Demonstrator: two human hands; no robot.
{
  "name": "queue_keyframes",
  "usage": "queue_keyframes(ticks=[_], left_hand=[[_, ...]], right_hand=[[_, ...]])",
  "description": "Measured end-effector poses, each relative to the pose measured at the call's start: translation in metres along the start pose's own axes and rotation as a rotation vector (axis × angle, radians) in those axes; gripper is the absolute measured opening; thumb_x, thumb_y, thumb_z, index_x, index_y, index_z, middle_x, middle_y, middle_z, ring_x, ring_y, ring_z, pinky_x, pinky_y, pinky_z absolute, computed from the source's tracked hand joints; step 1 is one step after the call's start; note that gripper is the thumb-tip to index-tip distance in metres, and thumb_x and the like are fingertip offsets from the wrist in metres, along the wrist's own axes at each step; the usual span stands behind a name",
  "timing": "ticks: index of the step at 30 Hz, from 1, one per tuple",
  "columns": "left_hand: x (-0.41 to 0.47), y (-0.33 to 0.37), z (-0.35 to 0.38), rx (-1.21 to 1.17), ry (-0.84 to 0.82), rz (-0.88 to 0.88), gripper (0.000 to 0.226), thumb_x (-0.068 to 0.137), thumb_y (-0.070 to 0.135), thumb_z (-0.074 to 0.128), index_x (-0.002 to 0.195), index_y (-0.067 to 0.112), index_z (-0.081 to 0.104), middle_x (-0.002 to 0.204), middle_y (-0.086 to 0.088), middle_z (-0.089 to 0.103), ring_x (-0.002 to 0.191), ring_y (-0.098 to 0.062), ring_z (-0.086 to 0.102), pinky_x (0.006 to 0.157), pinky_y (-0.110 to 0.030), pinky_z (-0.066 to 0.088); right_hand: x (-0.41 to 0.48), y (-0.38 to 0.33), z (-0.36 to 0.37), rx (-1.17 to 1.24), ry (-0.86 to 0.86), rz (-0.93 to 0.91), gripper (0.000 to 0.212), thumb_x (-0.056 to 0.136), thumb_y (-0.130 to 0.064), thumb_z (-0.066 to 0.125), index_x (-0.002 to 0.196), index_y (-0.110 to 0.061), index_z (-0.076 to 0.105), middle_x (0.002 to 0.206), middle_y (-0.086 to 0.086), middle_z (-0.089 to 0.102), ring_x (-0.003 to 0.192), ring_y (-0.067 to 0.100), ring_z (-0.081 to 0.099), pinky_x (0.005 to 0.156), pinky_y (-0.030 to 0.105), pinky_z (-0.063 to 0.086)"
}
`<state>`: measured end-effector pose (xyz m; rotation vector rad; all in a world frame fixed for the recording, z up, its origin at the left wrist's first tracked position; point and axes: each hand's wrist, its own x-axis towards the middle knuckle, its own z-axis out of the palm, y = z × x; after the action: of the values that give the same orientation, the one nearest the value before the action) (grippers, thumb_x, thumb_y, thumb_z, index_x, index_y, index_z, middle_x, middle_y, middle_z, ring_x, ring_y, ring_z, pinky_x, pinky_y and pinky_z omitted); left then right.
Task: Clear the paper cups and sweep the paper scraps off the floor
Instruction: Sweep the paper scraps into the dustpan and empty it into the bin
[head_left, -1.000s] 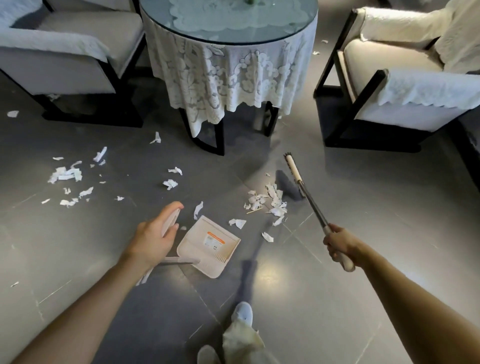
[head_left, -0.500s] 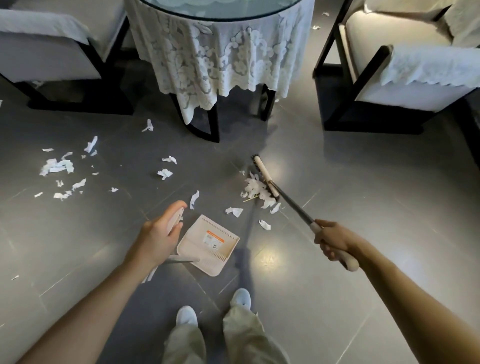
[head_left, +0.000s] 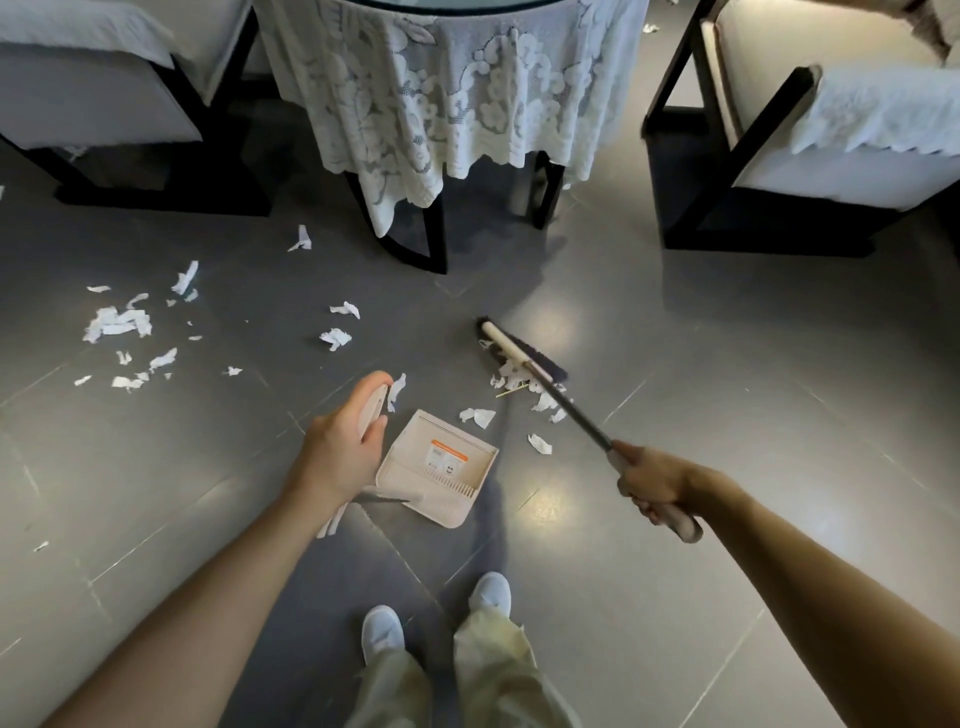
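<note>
Head view: left hand (head_left: 340, 452), fingers (head_left: 358, 397) clamped on handle of dustpan (head_left: 436, 467), resting on floor (head_left: 727, 364) at centre. Right hand (head_left: 657, 486) clamped round broom (head_left: 519, 358), bristles touching paper scraps (head_left: 522, 384) just beyond dustpan; more scattered far left.

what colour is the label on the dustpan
The label inside the beige dustpan is white with an orange band along its top, seen in the head view.

Grey tiled floor (head_left: 727, 415) with paper scraps (head_left: 117, 322), dustpan (head_left: 415, 491), broom (head_left: 511, 349)
</note>
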<state>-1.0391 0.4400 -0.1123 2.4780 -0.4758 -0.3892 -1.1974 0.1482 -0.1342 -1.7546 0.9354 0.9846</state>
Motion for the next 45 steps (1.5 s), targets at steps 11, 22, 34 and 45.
queue_keyframes(ticks=[11, 22, 34, 45], left_hand=[[0.013, 0.012, 0.002, -0.094, -0.018, -0.016, 0.043, 0.093, 0.011, 0.050, 0.132, 0.029, 0.047, 0.094, -0.016, 0.061, 0.093, -0.039, 0.054, 0.076, -0.036, 0.040], [-0.005, -0.004, -0.005, -0.119, -0.059, 0.002, 0.040, 0.092, 0.009, 0.050, 0.129, 0.027, 0.048, 0.087, -0.016, 0.060, 0.081, -0.042, 0.056, 0.073, -0.037, 0.044], [-0.001, -0.018, -0.011, -0.102, -0.025, -0.059, 0.042, 0.093, 0.013, 0.050, 0.131, 0.031, 0.047, 0.102, -0.014, 0.065, 0.094, -0.042, 0.056, 0.077, -0.035, 0.042], [-0.006, -0.011, -0.012, -0.201, -0.021, -0.013, 0.040, 0.092, 0.007, 0.052, 0.129, 0.022, 0.051, 0.101, -0.016, 0.063, 0.095, -0.038, 0.056, 0.076, -0.024, 0.036]], right_hand=[[-0.067, 0.003, 0.011, 0.366, -0.099, 0.100, 0.055, 0.093, -0.002, 0.040, 0.137, -0.036, 0.041, 0.059, 0.003, 0.035, 0.042, 0.009, 0.032, 0.035, 0.019, 0.026], [-0.089, -0.002, 0.010, 0.325, 0.051, 0.031, 0.062, 0.092, 0.000, 0.042, 0.146, -0.030, 0.032, 0.056, 0.005, 0.041, 0.042, 0.012, 0.037, 0.035, 0.020, 0.033], [-0.027, -0.075, 0.072, -0.051, -0.093, -0.043, 0.044, 0.091, 0.001, 0.036, 0.135, -0.005, 0.039, 0.057, 0.005, 0.044, 0.043, 0.015, 0.040, 0.039, 0.021, 0.036], [-0.123, -0.035, 0.062, 0.303, -0.085, 0.069, 0.051, 0.092, -0.006, 0.041, 0.131, -0.039, 0.042, 0.052, 0.001, 0.036, 0.040, 0.009, 0.033, 0.036, 0.019, 0.029]])
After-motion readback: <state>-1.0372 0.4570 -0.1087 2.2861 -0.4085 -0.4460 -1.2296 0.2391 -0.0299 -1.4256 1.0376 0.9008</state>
